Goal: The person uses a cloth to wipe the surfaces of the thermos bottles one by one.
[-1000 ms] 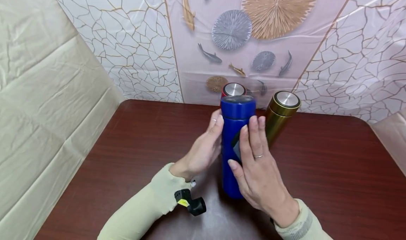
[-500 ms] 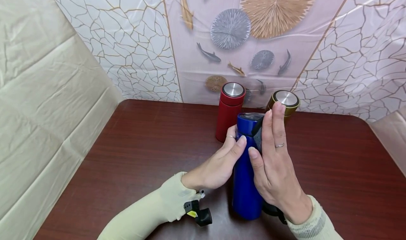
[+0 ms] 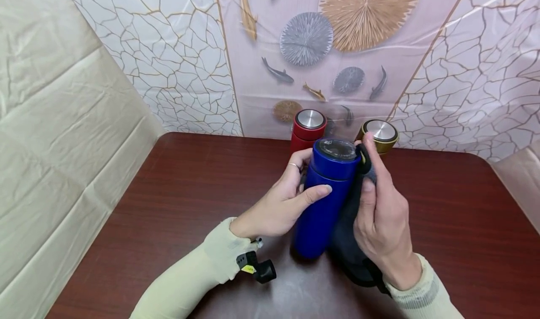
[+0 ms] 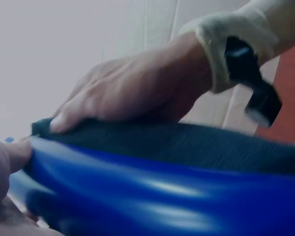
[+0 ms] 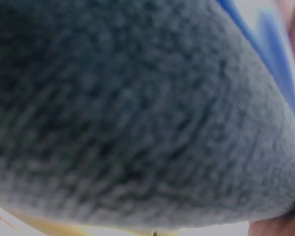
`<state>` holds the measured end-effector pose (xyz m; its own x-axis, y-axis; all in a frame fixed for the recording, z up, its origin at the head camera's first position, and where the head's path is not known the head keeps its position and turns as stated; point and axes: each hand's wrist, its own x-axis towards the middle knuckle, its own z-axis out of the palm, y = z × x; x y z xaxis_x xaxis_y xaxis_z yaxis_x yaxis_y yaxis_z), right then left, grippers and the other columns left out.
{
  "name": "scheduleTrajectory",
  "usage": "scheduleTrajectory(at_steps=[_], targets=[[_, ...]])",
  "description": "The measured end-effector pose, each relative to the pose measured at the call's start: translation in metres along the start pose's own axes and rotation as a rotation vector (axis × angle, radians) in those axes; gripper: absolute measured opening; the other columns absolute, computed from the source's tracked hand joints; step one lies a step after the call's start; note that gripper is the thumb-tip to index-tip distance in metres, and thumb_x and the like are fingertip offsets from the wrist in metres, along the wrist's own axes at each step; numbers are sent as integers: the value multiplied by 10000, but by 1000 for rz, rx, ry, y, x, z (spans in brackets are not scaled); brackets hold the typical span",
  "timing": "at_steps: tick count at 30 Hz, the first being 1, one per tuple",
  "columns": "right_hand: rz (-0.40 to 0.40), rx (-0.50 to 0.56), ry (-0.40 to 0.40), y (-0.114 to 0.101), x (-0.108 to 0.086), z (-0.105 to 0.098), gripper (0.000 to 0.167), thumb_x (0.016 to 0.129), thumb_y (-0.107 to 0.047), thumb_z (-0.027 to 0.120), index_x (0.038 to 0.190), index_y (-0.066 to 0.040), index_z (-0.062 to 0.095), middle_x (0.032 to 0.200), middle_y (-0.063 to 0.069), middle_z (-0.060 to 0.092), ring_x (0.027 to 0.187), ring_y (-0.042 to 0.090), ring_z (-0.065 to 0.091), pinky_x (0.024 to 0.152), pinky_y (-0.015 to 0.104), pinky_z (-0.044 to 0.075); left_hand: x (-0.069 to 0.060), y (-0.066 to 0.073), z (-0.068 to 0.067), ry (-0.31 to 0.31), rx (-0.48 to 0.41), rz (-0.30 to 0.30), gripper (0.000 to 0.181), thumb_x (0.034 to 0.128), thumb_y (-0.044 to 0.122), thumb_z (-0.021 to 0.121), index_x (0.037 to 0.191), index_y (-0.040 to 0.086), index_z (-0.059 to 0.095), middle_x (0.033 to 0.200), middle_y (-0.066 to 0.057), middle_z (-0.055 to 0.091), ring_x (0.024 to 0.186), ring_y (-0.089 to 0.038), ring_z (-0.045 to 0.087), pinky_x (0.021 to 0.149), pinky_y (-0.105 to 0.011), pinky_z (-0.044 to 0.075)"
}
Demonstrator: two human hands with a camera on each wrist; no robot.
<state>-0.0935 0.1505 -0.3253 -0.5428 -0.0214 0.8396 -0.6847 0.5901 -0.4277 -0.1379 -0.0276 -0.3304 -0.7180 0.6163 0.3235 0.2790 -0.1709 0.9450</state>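
A blue thermos bottle with a dark disc on its lid leans slightly in the head view. My left hand grips its upper part, thumb across the front. Against the bottle's right side is a dark grey fuzzy cloth with black edging. My right hand holds this cloth, thumb on the near face and fingers behind, beside the lid. In the left wrist view the cloth lies along the blue bottle under the right hand. Cloth pile fills most of the right wrist view.
A red thermos stands behind the blue one. Further right is a gold thermos, partly hidden by the right hand. All are over a dark red-brown wooden table, backed by patterned sheeting.
The blue bottle shifts right and down, then back up and left, and now leans. The right hand moves right with the cloth, whose hanging length now shows. The left thumb now crosses the bottle's front.
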Motion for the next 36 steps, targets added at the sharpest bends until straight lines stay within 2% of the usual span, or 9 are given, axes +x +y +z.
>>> scheduleTrajectory(at_steps=[5, 9, 13, 15, 17, 23, 26, 31, 36], targets=[[55, 11, -27, 2, 4, -9, 410, 1066, -34, 458, 1472, -6, 509, 1403, 176, 631, 1333, 115, 585, 1145, 221, 417, -1, 5, -10, -9, 43, -7, 591, 1036, 86, 575, 1519, 187, 250, 1490, -28, 427, 1351, -84, 428, 1115, -340, 455], [122, 0, 41, 4, 3, -13, 348, 1056, -48, 501, 1386, 7, 599, 1290, 152, 697, 1216, 31, 632, 1074, 161, 448, -2, 6, -10, -41, 93, -25, 589, 1040, 118, 576, 1522, 201, 249, 1493, -9, 425, 1348, -100, 448, 1112, -346, 455], [233, -10, 185, 4, 4, -20, 270, 1043, -105, 562, 1235, 28, 699, 1119, -72, 735, 1006, -31, 649, 922, 116, 463, -2, 5, -7, -88, 257, -47, 584, 1042, 228, 589, 1529, 239, 268, 1495, 40, 437, 1331, -100, 472, 1110, -311, 447], [246, -9, 211, 2, 5, -23, 262, 1033, -122, 588, 1200, 34, 717, 1106, -183, 711, 994, -39, 653, 911, 112, 462, -3, 4, -5, -122, 345, -43, 592, 1042, 288, 592, 1539, 240, 274, 1499, 58, 435, 1326, -89, 471, 1117, -291, 441], [184, 11, 150, 0, 7, -24, 262, 1029, -102, 588, 1210, 41, 712, 1148, -153, 727, 1050, -13, 671, 951, 124, 473, -3, 4, -3, -153, 414, -23, 617, 1039, 324, 594, 1557, 224, 275, 1499, 61, 431, 1321, -80, 461, 1119, -273, 437], [-114, 36, -214, -7, 14, -24, 448, 1068, -286, 531, 1346, 55, 612, 1388, 210, 630, 1366, 243, 564, 1188, 257, 376, -4, 3, -1, -152, 533, 40, 667, 1036, 322, 598, 1577, 105, 274, 1509, 7, 419, 1349, -79, 413, 1150, -254, 404], [-179, -29, -275, -7, 15, -26, 573, 1065, -399, 510, 1385, 73, 561, 1428, 236, 585, 1406, 268, 516, 1219, 245, 326, -4, 3, -1, -139, 537, 50, 656, 1036, 298, 599, 1570, 82, 286, 1503, -15, 427, 1344, -89, 415, 1139, -255, 416], [-196, -100, -239, -9, 14, -24, 585, 1061, -414, 527, 1395, 65, 562, 1428, 228, 593, 1389, 284, 536, 1214, 240, 332, -4, 2, 0, -113, 548, 86, 646, 1035, 281, 602, 1569, 113, 280, 1433, -9, 452, 1284, -86, 433, 1083, -238, 439], [-163, -116, -76, -16, 9, -16, 537, 996, -431, 631, 1287, 18, 680, 1317, 194, 683, 1279, 264, 640, 1153, 231, 413, -6, 3, -1, -51, 564, 120, 666, 1025, 266, 616, 1575, 174, 252, 1388, -5, 437, 1248, -96, 425, 1024, -249, 447]])
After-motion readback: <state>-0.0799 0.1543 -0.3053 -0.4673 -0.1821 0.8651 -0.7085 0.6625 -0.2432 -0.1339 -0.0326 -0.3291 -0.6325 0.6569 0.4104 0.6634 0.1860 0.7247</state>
